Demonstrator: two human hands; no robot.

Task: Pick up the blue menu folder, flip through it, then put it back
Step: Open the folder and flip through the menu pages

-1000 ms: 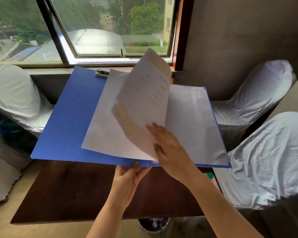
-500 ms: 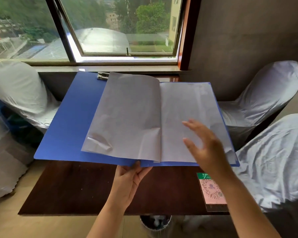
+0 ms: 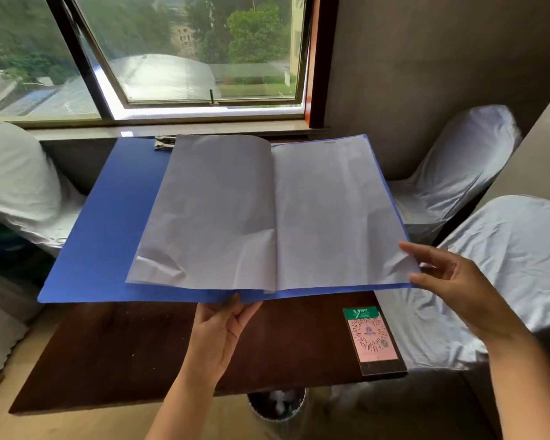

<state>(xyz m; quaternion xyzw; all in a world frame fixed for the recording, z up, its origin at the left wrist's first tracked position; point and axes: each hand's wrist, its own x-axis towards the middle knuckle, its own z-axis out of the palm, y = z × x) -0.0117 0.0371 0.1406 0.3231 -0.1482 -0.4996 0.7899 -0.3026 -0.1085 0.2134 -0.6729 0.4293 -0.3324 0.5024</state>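
The blue menu folder (image 3: 99,223) lies open and flat in the air above the dark wooden table (image 3: 134,350). White pages (image 3: 223,217) are spread across both halves, and a metal clip (image 3: 165,143) sits at its far edge. My left hand (image 3: 221,328) grips the folder's near edge at the spine from below. My right hand (image 3: 451,281) is at the folder's near right corner, fingers spread, fingertips touching the edge of the right page.
A pink and green QR-code card (image 3: 370,338) lies on the table's near right corner. White-covered chairs stand at left (image 3: 16,182) and right (image 3: 505,249). A window (image 3: 188,58) is behind the table and a bin (image 3: 277,404) sits under it.
A page that my right hand was turning has come to lie flat on the left side. My right hand has moved right to the folder's near right corner.
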